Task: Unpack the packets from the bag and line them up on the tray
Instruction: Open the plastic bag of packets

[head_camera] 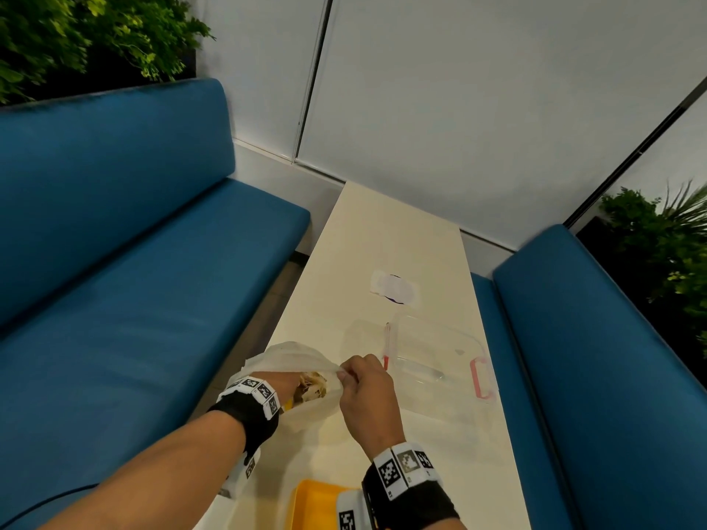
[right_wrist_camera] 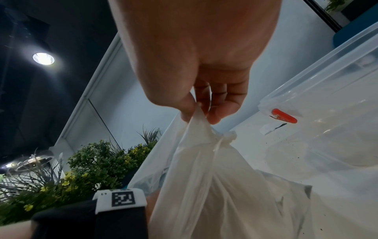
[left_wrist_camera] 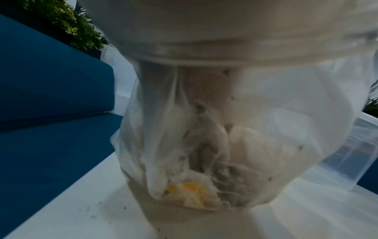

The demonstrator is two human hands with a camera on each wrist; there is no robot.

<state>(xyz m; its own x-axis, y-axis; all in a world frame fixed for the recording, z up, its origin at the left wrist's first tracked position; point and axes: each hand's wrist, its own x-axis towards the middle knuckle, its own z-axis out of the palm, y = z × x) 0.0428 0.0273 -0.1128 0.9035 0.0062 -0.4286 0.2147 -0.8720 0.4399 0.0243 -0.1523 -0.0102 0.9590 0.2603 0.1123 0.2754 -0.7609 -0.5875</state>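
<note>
A thin white plastic bag [head_camera: 306,361] stands on the pale table [head_camera: 382,239], just left of a clear plastic box [head_camera: 440,353] with red clips. The right hand [head_camera: 367,392] pinches the bag's rim between thumb and fingers [right_wrist_camera: 214,113], holding the mouth up. The left hand [head_camera: 281,384] reaches inside the bag past the wrist; how its fingers lie cannot be told. Packets [left_wrist_camera: 192,192] with yellow print show through the plastic at the bottom of the bag. A corner of the yellow tray [head_camera: 310,499] lies at the near table edge, beside the right wrist.
</note>
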